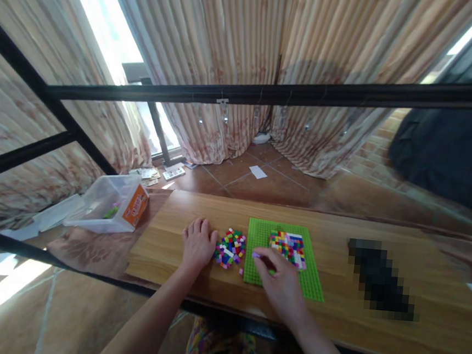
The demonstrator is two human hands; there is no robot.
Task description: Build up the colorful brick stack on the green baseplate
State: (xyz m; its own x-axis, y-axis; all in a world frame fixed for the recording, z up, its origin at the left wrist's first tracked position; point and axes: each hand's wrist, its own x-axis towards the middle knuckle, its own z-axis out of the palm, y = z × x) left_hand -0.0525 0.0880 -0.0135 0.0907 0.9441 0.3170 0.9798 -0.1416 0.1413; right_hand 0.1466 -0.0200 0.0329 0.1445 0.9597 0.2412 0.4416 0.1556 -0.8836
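My right hand (279,277) is over the green baseplate (260,231), its thumb and forefinger pinching a small purple brick (256,255). Beyond the fingers, a block of many-coloured bricks (290,245) is set on the baseplate, partly hidden by the hand. My left hand (199,242) lies flat on the wooden table, fingers stretched out, just left of a heap of loose coloured bricks (230,248). A single pink brick (241,271) lies apart, between the heap and the baseplate.
A clear plastic bin (105,201) with an orange label stands left of the table (167,209). Towards the table's right lies a dark, pixelated object (382,278). A black metal bar (226,96) crosses in front of curtains (214,43). Papers (258,172) lie on the floor.
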